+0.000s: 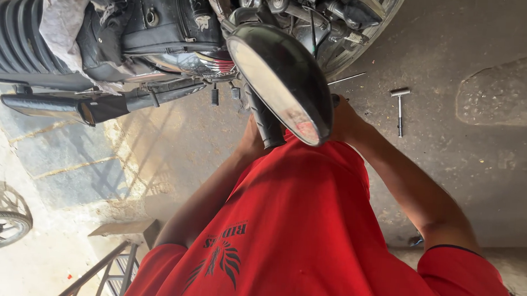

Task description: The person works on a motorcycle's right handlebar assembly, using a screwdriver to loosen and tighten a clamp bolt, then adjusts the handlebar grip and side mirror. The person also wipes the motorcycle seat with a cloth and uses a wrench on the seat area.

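**Both hands hidden behind the motorcycle mirror**

While the camera looks down over a red shirt (307,227), both arms reach toward twelve o'clock, up to the motorcycle (162,37). The mirror (278,83) sits at the centre, with the black handlebar grip (264,121) just below it. The left hand (253,136) disappears behind the grip; the right hand (343,119) is tucked behind the mirror's edge at three o'clock. Whether their fingers are apart or clamped cannot be told. A T-handle wrench (399,109) lies on the concrete floor (481,175) at two o'clock, well apart.
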